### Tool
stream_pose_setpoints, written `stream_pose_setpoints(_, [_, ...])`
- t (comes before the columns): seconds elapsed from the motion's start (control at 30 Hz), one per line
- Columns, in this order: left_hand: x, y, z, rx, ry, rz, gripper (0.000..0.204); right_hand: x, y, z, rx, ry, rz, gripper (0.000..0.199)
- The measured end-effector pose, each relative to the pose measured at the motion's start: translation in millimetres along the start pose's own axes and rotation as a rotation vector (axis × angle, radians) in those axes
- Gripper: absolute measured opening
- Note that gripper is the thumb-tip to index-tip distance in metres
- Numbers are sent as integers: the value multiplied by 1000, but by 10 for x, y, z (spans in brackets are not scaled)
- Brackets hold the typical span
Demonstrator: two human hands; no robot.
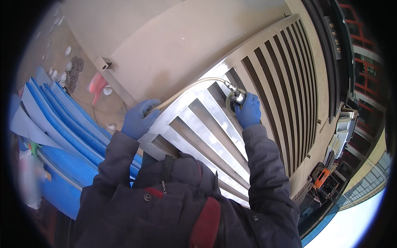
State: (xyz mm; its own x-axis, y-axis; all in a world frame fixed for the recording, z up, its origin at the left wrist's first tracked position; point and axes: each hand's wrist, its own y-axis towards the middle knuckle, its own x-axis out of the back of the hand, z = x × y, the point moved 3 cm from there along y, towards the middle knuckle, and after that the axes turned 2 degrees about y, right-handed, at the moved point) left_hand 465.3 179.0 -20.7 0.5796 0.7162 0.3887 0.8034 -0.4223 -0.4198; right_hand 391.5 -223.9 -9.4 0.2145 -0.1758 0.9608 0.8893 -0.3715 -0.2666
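Note:
In its blue glove, my right hand [249, 110] is wrapped round a small air sander [237, 98] with a shiny metal fitting. The sander rests on a bar of a slatted metal panel [194, 97]; its underside is hidden. A thin tan air hose [182, 89] arcs leftward from the fitting to my left hand [140, 119], also gloved in blue. That hand is closed on the hose at the panel's near left edge. Around the sander the bars look bright and whitish, while the bars farther right are beige.
Blue corrugated sheets [68, 124] are stacked at the left. A large smooth beige panel [165, 45] lies beyond the slatted one. Pale round pieces [68, 51] and a red item [97, 86] lie on the floor. Orange and black equipment [321, 177] stands far right.

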Motion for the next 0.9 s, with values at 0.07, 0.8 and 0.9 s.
stream_pose_setpoints(0.07, [-128, -22, 27, 160, -104, 56, 39, -26, 82, 13, -57, -11, -12, 58])
stream_pose_setpoints(0.8, [-142, 459, -534, -320, 563, -224, 49, -145, 0, -35, -120, 105, -143, 51])
stream_pose_setpoints(0.9, [-319, 476, -801, -562, 643, -266, 51, -165, -171, -83, -149, 138, -130, 49])
